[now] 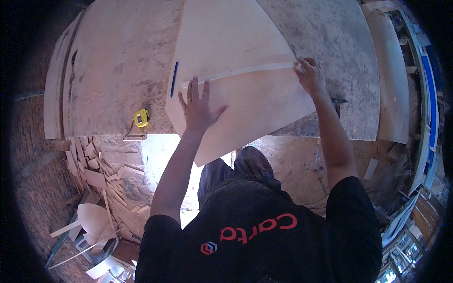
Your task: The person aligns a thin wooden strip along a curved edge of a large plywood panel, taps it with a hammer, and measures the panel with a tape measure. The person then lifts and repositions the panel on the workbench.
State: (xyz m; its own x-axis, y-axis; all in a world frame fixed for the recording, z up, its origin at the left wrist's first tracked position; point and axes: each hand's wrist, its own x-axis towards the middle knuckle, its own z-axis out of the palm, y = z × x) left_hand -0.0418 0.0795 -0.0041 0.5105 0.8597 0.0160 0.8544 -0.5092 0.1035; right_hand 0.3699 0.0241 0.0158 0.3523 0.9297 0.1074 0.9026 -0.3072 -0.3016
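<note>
A large pale sheet of thin wood lies on the workbench, its near corner jutting past the front edge. Across it runs a narrow pale strip, nearly from one side to the other. My left hand rests on the sheet with fingers spread, fingertips at the strip's left end. At the sheet's right edge my right hand has its fingers closed on the other end of the strip. A blue pen lies along the sheet's left edge. Right of my right forearm is a dark pointed tool, partly hidden.
A yellow tape measure sits near the front of the worn wooden workbench. Wood offcuts are heaped on the floor at left. A curved pale sheet stands beyond the bench's right side. Framed panels lean at lower right.
</note>
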